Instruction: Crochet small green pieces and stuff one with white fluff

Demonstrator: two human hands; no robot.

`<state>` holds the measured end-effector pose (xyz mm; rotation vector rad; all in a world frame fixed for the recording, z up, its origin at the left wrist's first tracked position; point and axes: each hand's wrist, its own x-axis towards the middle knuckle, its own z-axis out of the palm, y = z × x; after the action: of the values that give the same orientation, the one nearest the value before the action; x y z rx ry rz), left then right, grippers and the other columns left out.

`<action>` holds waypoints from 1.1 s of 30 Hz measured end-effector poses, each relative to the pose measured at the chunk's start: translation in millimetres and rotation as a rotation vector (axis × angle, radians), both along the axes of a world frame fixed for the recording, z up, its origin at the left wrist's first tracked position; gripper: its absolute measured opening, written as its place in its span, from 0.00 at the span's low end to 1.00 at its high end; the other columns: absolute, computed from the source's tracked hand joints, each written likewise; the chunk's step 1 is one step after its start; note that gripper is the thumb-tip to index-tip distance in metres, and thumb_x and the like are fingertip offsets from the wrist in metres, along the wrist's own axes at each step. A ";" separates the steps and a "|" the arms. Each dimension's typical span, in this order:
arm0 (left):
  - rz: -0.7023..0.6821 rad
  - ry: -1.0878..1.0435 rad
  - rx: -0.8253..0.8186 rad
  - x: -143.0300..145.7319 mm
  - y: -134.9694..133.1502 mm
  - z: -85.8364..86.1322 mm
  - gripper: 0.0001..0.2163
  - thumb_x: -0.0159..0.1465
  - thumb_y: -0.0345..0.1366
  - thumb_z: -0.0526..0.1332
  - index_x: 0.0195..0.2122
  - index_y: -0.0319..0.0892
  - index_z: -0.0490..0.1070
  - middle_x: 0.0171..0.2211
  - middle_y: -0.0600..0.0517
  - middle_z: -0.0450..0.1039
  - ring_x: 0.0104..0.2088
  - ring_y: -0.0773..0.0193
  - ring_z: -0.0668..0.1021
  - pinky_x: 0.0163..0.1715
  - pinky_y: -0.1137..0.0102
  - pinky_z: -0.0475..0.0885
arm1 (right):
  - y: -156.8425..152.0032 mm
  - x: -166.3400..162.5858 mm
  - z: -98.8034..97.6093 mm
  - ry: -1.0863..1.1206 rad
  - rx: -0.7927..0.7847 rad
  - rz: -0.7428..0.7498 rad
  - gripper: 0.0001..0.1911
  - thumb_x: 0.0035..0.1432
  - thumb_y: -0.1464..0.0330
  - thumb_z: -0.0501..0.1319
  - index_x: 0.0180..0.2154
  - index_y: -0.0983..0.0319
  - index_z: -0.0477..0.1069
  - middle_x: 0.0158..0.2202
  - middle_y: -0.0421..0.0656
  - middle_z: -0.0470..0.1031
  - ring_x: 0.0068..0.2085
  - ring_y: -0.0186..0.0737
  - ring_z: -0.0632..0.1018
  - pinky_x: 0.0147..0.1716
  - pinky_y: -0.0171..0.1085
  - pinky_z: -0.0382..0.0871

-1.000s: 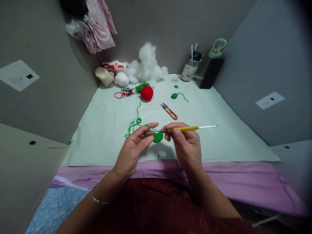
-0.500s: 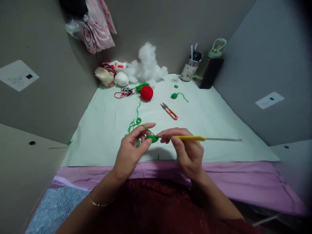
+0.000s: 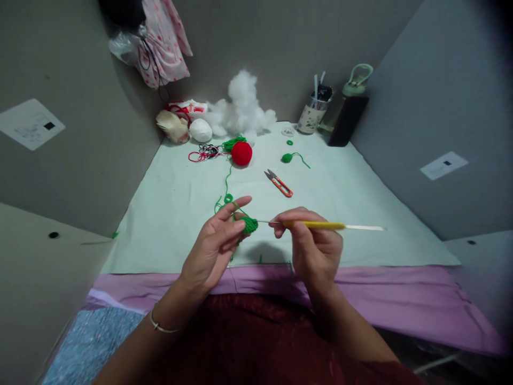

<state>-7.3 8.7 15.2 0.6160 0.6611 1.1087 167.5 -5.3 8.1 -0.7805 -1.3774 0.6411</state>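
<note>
Pinched between the thumb and fingers of my left hand [image 3: 212,240] is a small green crochet piece [image 3: 250,225]. Green yarn [image 3: 240,209] runs from it over my raised left index finger. My right hand [image 3: 315,243] grips a crochet hook [image 3: 316,225] by its yellow handle, held nearly level. Its thin metal shaft points left and meets the right edge of the green piece; whether the tip is inside a stitch I cannot tell. The other metal end sticks out to the right. A small green yarn ring [image 3: 228,198] lies just beyond my left fingers.
Orange thread snips [image 3: 279,184] lie past my hands. Further back are a red ball [image 3: 241,153], a small green crocheted piece with a tail [image 3: 287,158], tangled yarn [image 3: 206,152] and white stuffing [image 3: 244,107]. A pen cup [image 3: 311,116] and bottle [image 3: 356,85] stand back right.
My right hand and the hook have shifted a little to the right, showing more shaft. My left hand has turned, and more of the green crochet piece faces me.
</note>
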 end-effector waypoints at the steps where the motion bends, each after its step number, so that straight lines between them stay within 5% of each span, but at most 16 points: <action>1: 0.007 0.019 0.032 0.2 -0.7 -0.2 0.21 0.60 0.32 0.73 0.55 0.45 0.79 0.34 0.56 0.72 0.27 0.76 0.67 0.42 0.76 0.71 | 2.0 -0.8 0.6 0.064 -0.035 0.031 0.12 0.72 0.70 0.58 0.44 0.56 0.81 0.35 0.42 0.80 0.32 0.36 0.78 0.30 0.38 0.75; 4: 0.001 0.108 0.117 4.8 -4.3 -1.8 0.21 0.60 0.34 0.73 0.55 0.46 0.79 0.38 0.53 0.74 0.40 0.68 0.74 0.44 0.75 0.69 | 5.9 -2.8 0.7 0.043 -0.071 0.106 0.10 0.71 0.69 0.60 0.43 0.56 0.81 0.39 0.43 0.81 0.37 0.38 0.80 0.32 0.38 0.75; 7: 0.046 0.174 0.152 11.7 -7.1 -3.1 0.20 0.60 0.35 0.73 0.55 0.47 0.80 0.38 0.53 0.75 0.41 0.67 0.74 0.46 0.74 0.69 | 3.5 -3.5 -0.5 -0.114 -0.028 0.047 0.12 0.70 0.73 0.59 0.47 0.55 0.81 0.41 0.43 0.82 0.37 0.37 0.80 0.36 0.39 0.77; 10: 0.085 0.120 0.111 15.3 -7.0 -2.9 0.23 0.59 0.34 0.75 0.56 0.48 0.79 0.36 0.54 0.75 0.37 0.69 0.74 0.44 0.74 0.70 | -1.6 -2.9 -2.1 -0.376 0.188 -0.115 0.17 0.66 0.77 0.63 0.52 0.55 0.80 0.45 0.45 0.82 0.43 0.41 0.81 0.40 0.41 0.79; 13: -0.040 0.018 -0.027 12.3 -3.6 -1.5 0.23 0.58 0.35 0.75 0.56 0.44 0.79 0.27 0.58 0.70 0.23 0.76 0.64 0.39 0.74 0.72 | -2.6 -0.7 -2.3 -0.463 0.312 -0.170 0.19 0.64 0.78 0.64 0.52 0.56 0.80 0.47 0.47 0.82 0.45 0.42 0.82 0.41 0.42 0.79; 16: -0.081 -0.048 -0.094 7.5 -0.1 -0.3 0.19 0.59 0.34 0.73 0.52 0.40 0.81 0.22 0.62 0.60 0.20 0.78 0.54 0.42 0.72 0.74 | 1.8 1.8 -0.8 -0.182 0.085 -0.115 0.14 0.69 0.75 0.60 0.47 0.55 0.81 0.40 0.43 0.81 0.37 0.38 0.79 0.36 0.40 0.76; 20: 0.037 0.046 0.027 8.7 -1.7 -1.3 0.19 0.57 0.31 0.74 0.51 0.44 0.81 0.33 0.56 0.72 0.32 0.72 0.71 0.44 0.74 0.71 | 7.6 1.6 -0.7 0.108 -0.174 0.075 0.10 0.71 0.65 0.60 0.40 0.56 0.81 0.36 0.42 0.80 0.31 0.35 0.76 0.31 0.38 0.72; 23: 0.029 0.163 0.130 10.8 -5.5 -3.6 0.19 0.59 0.34 0.74 0.52 0.48 0.81 0.37 0.53 0.75 0.40 0.67 0.74 0.45 0.73 0.69 | 8.7 1.4 -2.3 0.057 -0.227 0.095 0.08 0.68 0.64 0.63 0.40 0.57 0.82 0.38 0.43 0.82 0.35 0.37 0.78 0.36 0.40 0.74; 33: 0.069 0.345 0.263 3.8 -5.3 -4.6 0.15 0.63 0.35 0.70 0.52 0.50 0.81 0.36 0.53 0.72 0.39 0.64 0.71 0.43 0.70 0.65 | 11.5 7.3 1.8 0.130 -0.270 0.224 0.10 0.72 0.62 0.59 0.41 0.59 0.76 0.37 0.43 0.83 0.30 0.34 0.78 0.33 0.38 0.73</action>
<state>-3.5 3.4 10.7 1.0314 0.8434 1.1752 174.8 6.2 9.8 -0.7877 -1.2831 1.0521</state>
